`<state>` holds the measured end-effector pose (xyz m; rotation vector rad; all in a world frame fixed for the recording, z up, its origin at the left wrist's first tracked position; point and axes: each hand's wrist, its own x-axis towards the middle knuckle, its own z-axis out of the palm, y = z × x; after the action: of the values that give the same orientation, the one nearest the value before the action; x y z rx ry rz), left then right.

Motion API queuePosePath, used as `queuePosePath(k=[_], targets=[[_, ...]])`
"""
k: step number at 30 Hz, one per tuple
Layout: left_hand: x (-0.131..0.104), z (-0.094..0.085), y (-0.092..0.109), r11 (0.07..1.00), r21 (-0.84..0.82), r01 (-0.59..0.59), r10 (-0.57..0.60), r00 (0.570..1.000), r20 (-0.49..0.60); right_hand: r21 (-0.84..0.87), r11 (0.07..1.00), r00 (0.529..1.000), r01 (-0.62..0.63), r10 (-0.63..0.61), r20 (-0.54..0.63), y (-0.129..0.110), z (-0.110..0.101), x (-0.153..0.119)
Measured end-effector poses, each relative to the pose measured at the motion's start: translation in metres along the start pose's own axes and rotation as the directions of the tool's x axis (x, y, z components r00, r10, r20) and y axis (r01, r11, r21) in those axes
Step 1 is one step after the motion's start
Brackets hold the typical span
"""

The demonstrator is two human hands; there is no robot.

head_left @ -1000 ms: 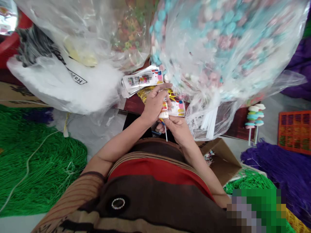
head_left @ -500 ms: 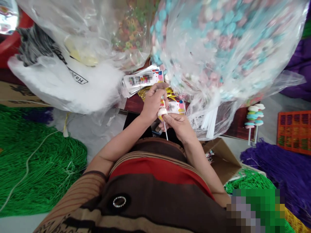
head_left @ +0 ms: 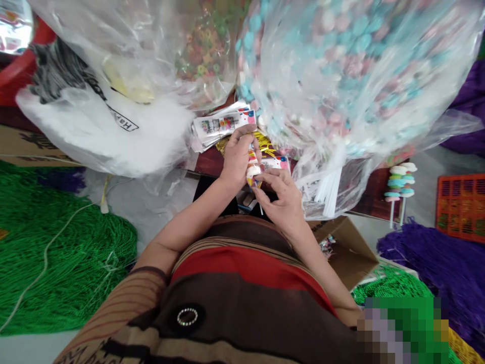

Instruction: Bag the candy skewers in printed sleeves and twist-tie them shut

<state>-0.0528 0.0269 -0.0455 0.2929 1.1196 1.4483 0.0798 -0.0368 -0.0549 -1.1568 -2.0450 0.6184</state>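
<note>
Close to my waist, my left hand [head_left: 239, 154] is closed around a small printed candy bag [head_left: 252, 154]. A marshmallow candy skewer [head_left: 253, 173] sits at the bag's lower end, a white piece showing; its upper part is hidden by my fingers and the print. My right hand [head_left: 282, 194] is at this lower end, thumb and index finger bent against the bag's edge. The tip of a white stick shows below the right thumb. Just behind my hands lie another printed bag [head_left: 278, 163], gold twist ties [head_left: 265, 144] and a stack of flat printed bags [head_left: 222, 124].
A big clear sack of pastel marshmallows [head_left: 352, 65] fills the back right, beside a bag of ring-shaped candies [head_left: 204, 50]. White sticks [head_left: 328, 189] lie in plastic. Finished-looking candy skewers [head_left: 399, 184] rest at the right edge. A cardboard box [head_left: 348, 247] stands below.
My right hand has let go of the stick and shifted its fingers to the bag's lower edge. Less of the stick shows. My left hand keeps its hold.
</note>
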Motion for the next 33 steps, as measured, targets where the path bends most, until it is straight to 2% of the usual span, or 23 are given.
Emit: queuePosePath(k=[9,17,24,29,31,33], targets=[[0.001,0.005,-0.003,0.999,0.034,-0.030,0.031,0.999,-0.021,-0.103,0.995,0.992,-0.017,0.003,-0.130,-0.002,0.013,0.001],[0.004,0.004,-0.003,0.998,0.043,-0.047,0.050,0.997,-0.061,-0.117,0.993,1.000,-0.025,0.027,0.013,0.002,0.008,0.001],[0.003,0.007,-0.008,0.998,0.058,-0.036,0.039,0.998,-0.051,-0.124,0.992,0.996,-0.018,0.007,-0.091,0.006,0.013,0.004],[0.010,0.008,0.000,0.998,0.018,-0.060,0.061,0.995,-0.082,-0.055,0.998,0.968,0.043,-0.055,-0.244,-0.004,-0.002,0.002],[0.013,0.008,0.006,0.996,-0.028,-0.083,0.080,0.993,-0.085,-0.013,1.000,0.956,0.014,-0.017,-0.293,-0.008,-0.010,0.001],[0.014,0.008,0.010,0.992,-0.075,-0.098,0.091,0.992,-0.091,0.028,0.998,0.970,-0.060,0.065,-0.233,-0.008,-0.015,0.002]])
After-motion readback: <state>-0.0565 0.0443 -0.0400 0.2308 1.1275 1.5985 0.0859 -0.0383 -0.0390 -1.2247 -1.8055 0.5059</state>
